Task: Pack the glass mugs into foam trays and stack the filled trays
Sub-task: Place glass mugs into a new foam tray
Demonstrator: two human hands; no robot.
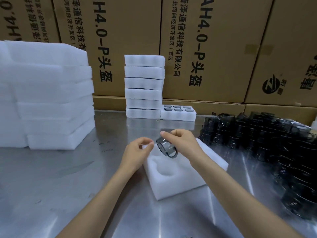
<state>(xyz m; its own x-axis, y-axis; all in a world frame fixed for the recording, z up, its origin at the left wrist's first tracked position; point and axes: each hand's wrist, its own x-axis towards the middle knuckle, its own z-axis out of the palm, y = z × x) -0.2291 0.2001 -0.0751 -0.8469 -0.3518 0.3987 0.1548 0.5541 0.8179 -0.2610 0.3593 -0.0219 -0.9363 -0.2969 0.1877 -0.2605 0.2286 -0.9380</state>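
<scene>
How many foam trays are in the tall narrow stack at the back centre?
6, piled one on another in the stack beside the single filled tray; none appear hidden.

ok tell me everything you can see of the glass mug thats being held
The smoky grey transparent glass mug is short and round with a loop handle at its lower right. It is tilted, mouth facing left, held in the air over the white foam tray with empty pockets. The right hand grips it from above; the left hand is close beside it, apparently not touching.
</scene>
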